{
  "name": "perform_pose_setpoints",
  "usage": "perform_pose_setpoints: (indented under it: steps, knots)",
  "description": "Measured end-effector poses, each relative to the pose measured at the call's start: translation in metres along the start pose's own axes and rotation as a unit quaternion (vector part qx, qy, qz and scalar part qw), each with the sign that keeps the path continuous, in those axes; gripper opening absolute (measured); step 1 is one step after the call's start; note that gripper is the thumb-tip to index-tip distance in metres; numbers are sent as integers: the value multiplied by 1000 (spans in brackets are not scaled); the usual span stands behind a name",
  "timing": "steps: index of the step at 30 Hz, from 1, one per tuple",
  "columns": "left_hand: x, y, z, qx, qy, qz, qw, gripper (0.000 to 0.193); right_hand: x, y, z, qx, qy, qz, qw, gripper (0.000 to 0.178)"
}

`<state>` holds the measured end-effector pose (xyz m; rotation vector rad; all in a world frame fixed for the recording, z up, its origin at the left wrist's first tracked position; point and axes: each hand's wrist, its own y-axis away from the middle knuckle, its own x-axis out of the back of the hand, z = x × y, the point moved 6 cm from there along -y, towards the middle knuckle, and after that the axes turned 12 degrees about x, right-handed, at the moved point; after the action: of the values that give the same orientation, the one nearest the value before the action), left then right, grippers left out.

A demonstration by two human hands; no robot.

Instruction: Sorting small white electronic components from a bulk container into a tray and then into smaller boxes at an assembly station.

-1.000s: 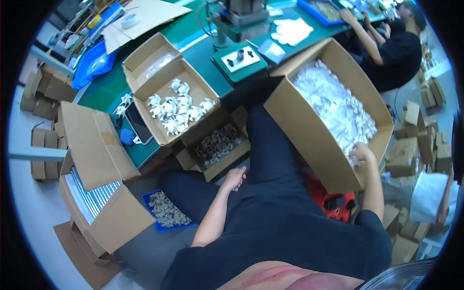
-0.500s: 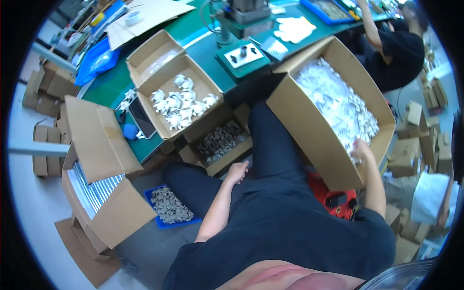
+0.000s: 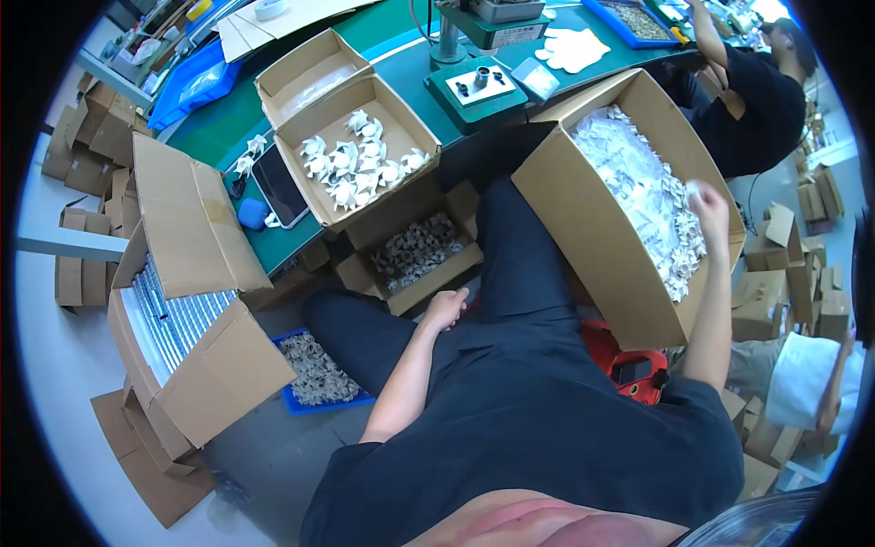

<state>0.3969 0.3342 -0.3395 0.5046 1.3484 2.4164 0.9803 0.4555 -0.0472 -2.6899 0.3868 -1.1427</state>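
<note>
My right hand (image 3: 711,215) is above the right side of a large cardboard box (image 3: 597,273), its fingers closed on a small white plastic part (image 3: 694,189). Under it lie many loose white plastic parts (image 3: 682,264) with pointed arms, and clear plastic bags (image 3: 615,164) are heaped among them. My left hand (image 3: 445,311) rests on my thigh with its fingers curled in; whatever they might hold is hidden. On the green bench, a smaller open box (image 3: 301,196) holds several white finned parts (image 3: 351,164).
A press (image 3: 474,91) stands on the bench beside white gloves (image 3: 572,50). A phone (image 3: 279,187) lies by the small box. Below are a box of grey parts (image 3: 415,251), a blue tray (image 3: 333,406) and a carton of striped sheets (image 3: 196,319). Another person (image 3: 752,109) sits at far right.
My right hand has risen from the near end of the large box toward its right side, and a white plastic part now shows in its fingers. My left hand stays on my thigh.
</note>
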Motion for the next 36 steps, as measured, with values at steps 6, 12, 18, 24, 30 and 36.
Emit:
perform_pose_setpoints:
  steps: [6,12,18,24,30,36]
  knots:
    - [-21,-1,-3,-20,-11,-3,1000,52,-180,-99,-238,256,-11,82,963,31]
    - [-2,-3,-10,-45,1,42,998,52,-282,-123,-277,319,-119,76,937,35]
    - [22,-8,-25,3,27,34,999,51,-298,-117,-285,443,-93,71,889,30]
    - [10,-31,-21,-2,19,12,1000,51,-303,-120,-294,509,1,44,859,25]
    - [8,-45,-6,-10,15,2,1000,52,-298,-117,-306,596,92,74,794,29]
    - [2,-42,-11,-7,16,8,1000,52,-301,-103,-303,625,122,84,766,30]
